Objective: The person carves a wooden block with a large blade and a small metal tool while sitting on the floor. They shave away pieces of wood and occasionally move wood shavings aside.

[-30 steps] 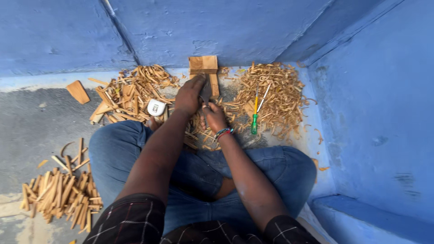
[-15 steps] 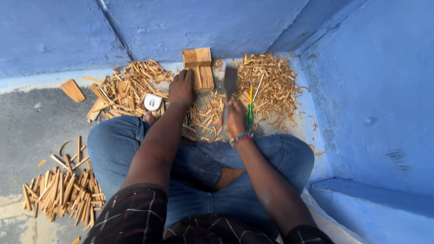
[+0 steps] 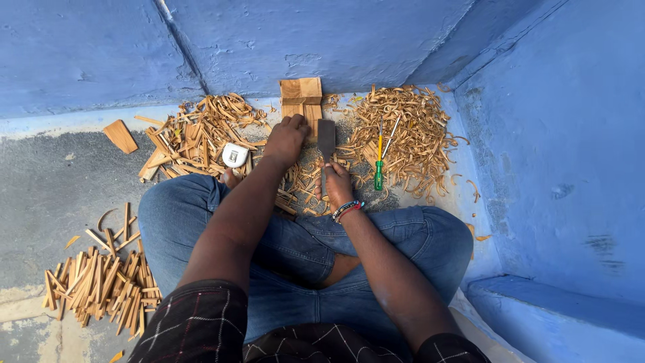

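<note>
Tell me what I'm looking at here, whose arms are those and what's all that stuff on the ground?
The camera sits on a person's head and looks down, so the arms are their own. They sit cross-legged on a grey floor by blue walls. The left hand rests on a wooden block. The right hand grips a flat-bladed chisel beside the block. Curly wood shavings lie around, with a green-handled screwdriver on them, a small white round thing, and a pile of wood sticks at the left.

Green-handled screwdriver (image 3: pixel 379 176) on shavings (image 3: pixel 410 131) — stick bundle (image 3: pixel 101 286) apart.
</note>
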